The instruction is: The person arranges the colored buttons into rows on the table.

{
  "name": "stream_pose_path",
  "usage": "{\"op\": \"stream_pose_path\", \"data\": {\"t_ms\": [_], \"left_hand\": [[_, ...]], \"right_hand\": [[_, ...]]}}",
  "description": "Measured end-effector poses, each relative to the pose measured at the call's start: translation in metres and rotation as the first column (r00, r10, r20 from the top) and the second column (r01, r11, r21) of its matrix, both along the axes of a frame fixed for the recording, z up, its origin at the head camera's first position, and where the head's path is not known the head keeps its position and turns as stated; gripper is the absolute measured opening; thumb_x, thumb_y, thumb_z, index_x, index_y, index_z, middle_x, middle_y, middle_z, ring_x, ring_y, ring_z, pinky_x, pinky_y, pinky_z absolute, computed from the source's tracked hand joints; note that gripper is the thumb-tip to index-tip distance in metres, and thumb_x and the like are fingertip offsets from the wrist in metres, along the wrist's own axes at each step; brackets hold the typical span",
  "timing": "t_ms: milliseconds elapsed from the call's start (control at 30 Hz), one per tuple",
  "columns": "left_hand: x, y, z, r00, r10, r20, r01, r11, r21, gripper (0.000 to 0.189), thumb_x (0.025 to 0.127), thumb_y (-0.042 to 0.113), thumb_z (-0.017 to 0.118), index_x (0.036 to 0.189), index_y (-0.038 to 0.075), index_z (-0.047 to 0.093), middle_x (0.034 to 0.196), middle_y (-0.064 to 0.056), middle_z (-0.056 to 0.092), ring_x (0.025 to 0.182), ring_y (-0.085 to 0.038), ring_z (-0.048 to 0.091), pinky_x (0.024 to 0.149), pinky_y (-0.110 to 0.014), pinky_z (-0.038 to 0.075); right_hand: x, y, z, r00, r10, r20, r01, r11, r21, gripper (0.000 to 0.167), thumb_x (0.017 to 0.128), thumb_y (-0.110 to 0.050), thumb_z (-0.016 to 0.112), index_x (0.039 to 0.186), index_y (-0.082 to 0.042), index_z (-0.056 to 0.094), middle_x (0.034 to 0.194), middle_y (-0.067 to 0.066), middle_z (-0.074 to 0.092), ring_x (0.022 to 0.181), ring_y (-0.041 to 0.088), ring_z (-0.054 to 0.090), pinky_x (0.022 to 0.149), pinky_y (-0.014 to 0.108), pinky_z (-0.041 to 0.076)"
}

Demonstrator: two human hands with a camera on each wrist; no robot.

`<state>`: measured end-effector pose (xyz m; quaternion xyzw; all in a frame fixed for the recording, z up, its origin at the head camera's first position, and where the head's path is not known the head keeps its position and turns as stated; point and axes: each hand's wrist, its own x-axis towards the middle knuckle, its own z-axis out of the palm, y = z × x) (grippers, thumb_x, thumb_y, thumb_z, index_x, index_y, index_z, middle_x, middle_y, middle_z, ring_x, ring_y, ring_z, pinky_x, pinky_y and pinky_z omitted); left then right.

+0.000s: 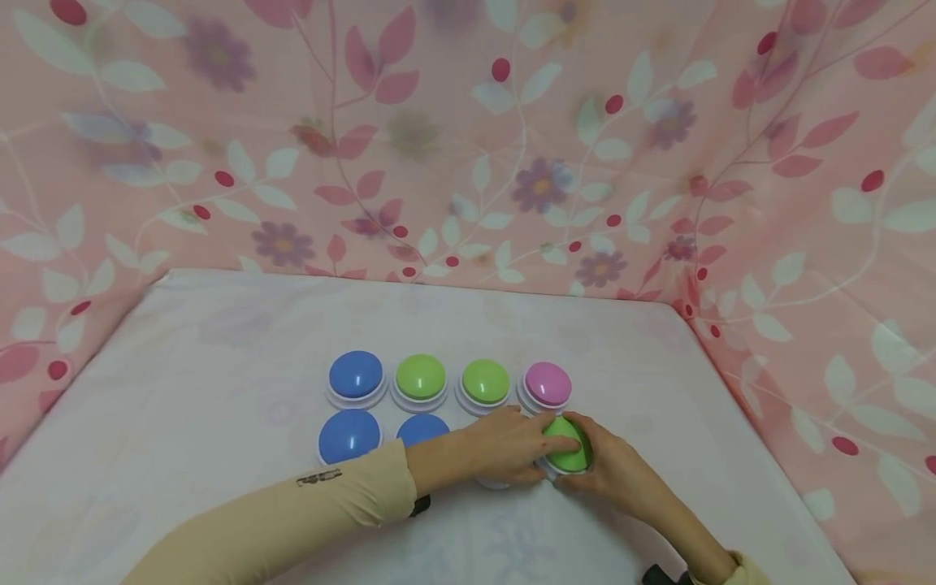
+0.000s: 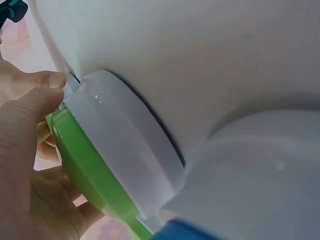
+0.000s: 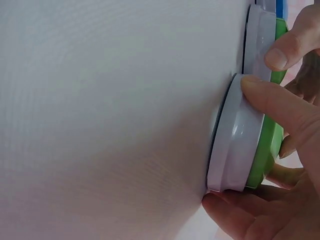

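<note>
Dome-topped push buttons on white round bases stand in two rows. My right hand (image 1: 620, 475) grips the green push button (image 1: 567, 457) at the right end of the near row. Its thumb lies along the white base, with the other fingers round the far side. Reaching across from the left, my left hand (image 1: 508, 448) straddles the neighbouring green push button (image 2: 92, 162), its thumb at the base rim and fingers beyond the dome. Its index finger lies on the right-end dome. From above, this hand hides most of the neighbouring button. The two bases sit close together.
Blue push buttons (image 1: 349, 436) stand at the left of the near row, one partly behind my left forearm. Behind are a blue (image 1: 355, 374), two green (image 1: 420, 376) and a pink push button (image 1: 548, 383). Floral cloth walls (image 1: 468, 162) edge the white table (image 1: 241, 341).
</note>
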<state>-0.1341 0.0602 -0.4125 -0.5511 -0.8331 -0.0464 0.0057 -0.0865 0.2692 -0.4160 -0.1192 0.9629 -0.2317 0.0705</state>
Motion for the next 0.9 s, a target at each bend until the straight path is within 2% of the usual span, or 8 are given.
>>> {"op": "stream_pose_path", "data": {"t_ms": [300, 567, 767, 900], "left_hand": [[0.003, 0.0, 0.004, 1.0, 0.006, -0.004, -0.006, 1.0, -0.028, 0.058, 0.093, 0.042, 0.065, 0.146, 0.037, 0.044, 0.136, -0.003, 0.053, 0.093, -0.006, 0.061, 0.084, -0.028, 0.05], [0.003, -0.002, 0.002, 1.0, 0.004, 0.017, -0.003, 0.999, -0.033, 0.06, 0.094, 0.042, 0.064, 0.148, 0.037, 0.042, 0.144, -0.005, 0.05, 0.099, -0.006, 0.062, 0.09, -0.032, 0.051], [0.0, -0.009, 0.003, 0.999, 0.008, 0.034, -0.007, 1.0, -0.028, 0.063, 0.094, 0.043, 0.065, 0.151, 0.036, 0.039, 0.152, -0.01, 0.044, 0.114, -0.012, 0.064, 0.104, -0.041, 0.047], [-0.004, -0.019, 0.009, 0.998, 0.021, 0.052, -0.021, 1.0, -0.001, 0.063, 0.094, 0.044, 0.064, 0.151, 0.034, 0.039, 0.156, -0.012, 0.039, 0.123, -0.015, 0.06, 0.108, -0.044, 0.043]], "right_hand": [[0.003, 0.0, 0.001, 1.0, -0.01, 0.009, 0.01, 1.0, -0.001, 0.087, 0.071, -0.026, 0.09, 0.143, -0.003, 0.046, 0.135, 0.014, 0.059, 0.118, 0.028, 0.06, 0.097, 0.05, 0.05], [0.005, 0.0, -0.001, 1.0, 0.001, 0.008, -0.001, 1.0, 0.005, 0.09, 0.072, -0.028, 0.089, 0.145, -0.002, 0.042, 0.138, 0.017, 0.056, 0.121, 0.032, 0.058, 0.098, 0.052, 0.049], [0.007, -0.001, -0.001, 1.0, 0.011, 0.005, -0.011, 1.0, 0.003, 0.095, 0.074, -0.033, 0.088, 0.149, -0.006, 0.037, 0.145, 0.02, 0.049, 0.127, 0.037, 0.054, 0.1, 0.055, 0.047], [0.006, -0.004, 0.002, 0.999, 0.027, -0.024, -0.027, 1.0, 0.012, 0.096, 0.076, -0.037, 0.086, 0.151, -0.008, 0.033, 0.148, 0.021, 0.046, 0.126, 0.038, 0.055, 0.099, 0.055, 0.048]]}}
